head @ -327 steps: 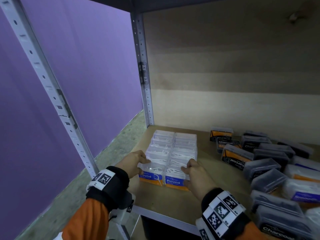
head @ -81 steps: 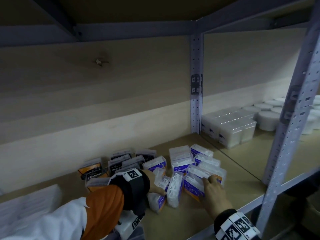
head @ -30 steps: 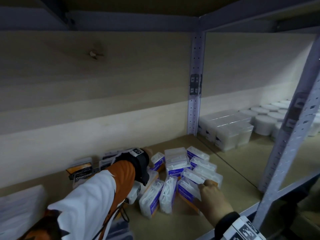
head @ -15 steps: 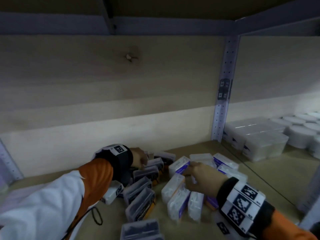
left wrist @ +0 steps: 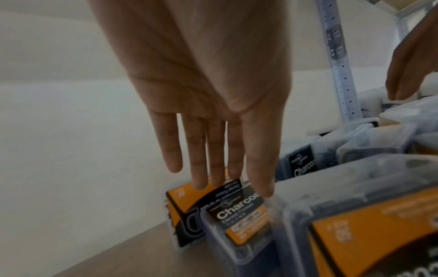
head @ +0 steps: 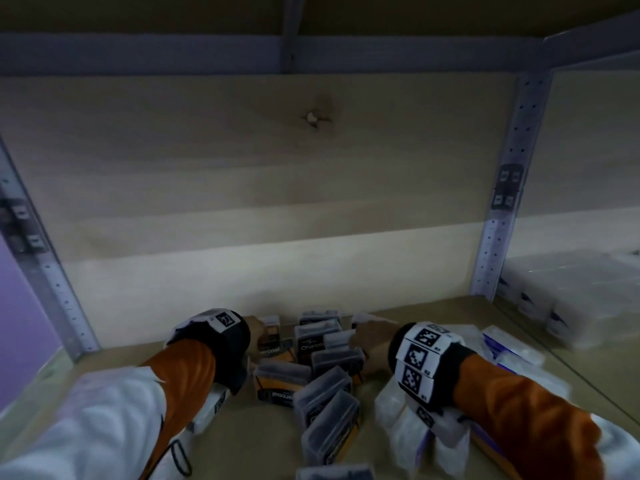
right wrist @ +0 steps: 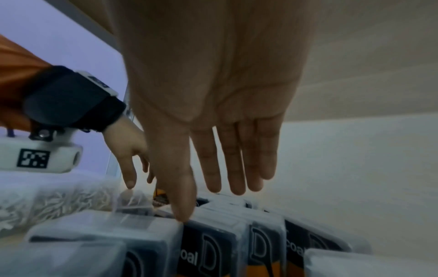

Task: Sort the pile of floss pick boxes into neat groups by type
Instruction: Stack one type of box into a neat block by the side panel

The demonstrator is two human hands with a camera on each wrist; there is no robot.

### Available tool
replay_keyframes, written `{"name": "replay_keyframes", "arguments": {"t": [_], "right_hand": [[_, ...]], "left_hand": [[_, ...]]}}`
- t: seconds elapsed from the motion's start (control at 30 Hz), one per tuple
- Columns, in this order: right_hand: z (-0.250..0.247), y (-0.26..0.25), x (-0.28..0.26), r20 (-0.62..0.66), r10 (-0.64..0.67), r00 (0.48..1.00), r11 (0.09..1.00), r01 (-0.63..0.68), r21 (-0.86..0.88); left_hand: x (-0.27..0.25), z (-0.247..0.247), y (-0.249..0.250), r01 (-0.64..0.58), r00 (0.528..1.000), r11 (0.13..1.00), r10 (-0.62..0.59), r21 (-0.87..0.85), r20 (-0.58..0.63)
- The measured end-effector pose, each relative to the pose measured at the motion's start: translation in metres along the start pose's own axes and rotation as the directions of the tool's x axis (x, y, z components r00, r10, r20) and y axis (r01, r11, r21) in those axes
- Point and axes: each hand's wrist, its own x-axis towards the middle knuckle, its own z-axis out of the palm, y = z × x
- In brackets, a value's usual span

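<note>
Several dark Charcoal floss pick boxes (head: 313,339) with orange labels lie jumbled on the wooden shelf (head: 114,355). My left hand (head: 258,329) reaches to their left end, fingers straight over an orange-and-black box (left wrist: 237,211), and the thumb touches a clear lid's edge. My right hand (head: 369,337) hovers at the right end of the group, also with straight fingers. Its thumb tip rests on a Charcoal box (right wrist: 208,253). Neither hand holds anything. White boxes with blue labels (head: 512,348) lie to the right, partly under my right forearm.
A plywood back panel (head: 277,202) closes the shelf behind the boxes. Grey metal uprights stand at the left (head: 45,271) and right (head: 498,220). Stacked clear boxes (head: 571,306) fill the neighbouring bay on the right. A purple wall (head: 20,323) shows at far left.
Both hands have moved left from the white blue-label boxes to the Charcoal boxes. The right hand let go of the blue-label box it was touching. The head view has swung left.
</note>
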Motion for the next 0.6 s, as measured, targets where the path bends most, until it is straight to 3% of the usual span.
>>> {"name": "replay_keyframes", "arguments": {"t": [0.1, 0.2, 0.37, 0.47, 0.6], "right_hand": [[0.007, 0.004, 0.017, -0.043, 0.05, 0.998, 0.997, -0.047, 0.056], [0.009, 0.006, 0.028, 0.048, 0.033, 0.998, 0.999, -0.033, 0.015], [0.012, 0.006, 0.042, 0.042, 0.014, 0.999, 1.0, -0.014, -0.016], [0.014, 0.006, 0.05, 0.105, 0.05, 0.993, 0.998, -0.053, 0.021], [0.008, 0.006, 0.05, -0.014, -0.031, 0.999, 0.999, 0.031, -0.019]], "left_hand": [[0.005, 0.005, -0.005, 0.0, 1.0, 1.0, 0.0, -0.02, -0.005], [0.011, 0.007, -0.009, 0.01, 1.0, 0.999, -0.009, -0.033, 0.024], [0.026, 0.014, -0.01, -0.015, 0.999, 1.0, 0.016, -0.013, 0.044], [0.036, 0.015, -0.009, -0.024, 0.998, 0.999, 0.023, 0.021, 0.06], [0.048, 0.021, -0.012, -0.004, 0.999, 1.0, 0.003, 0.031, 0.042]]}}
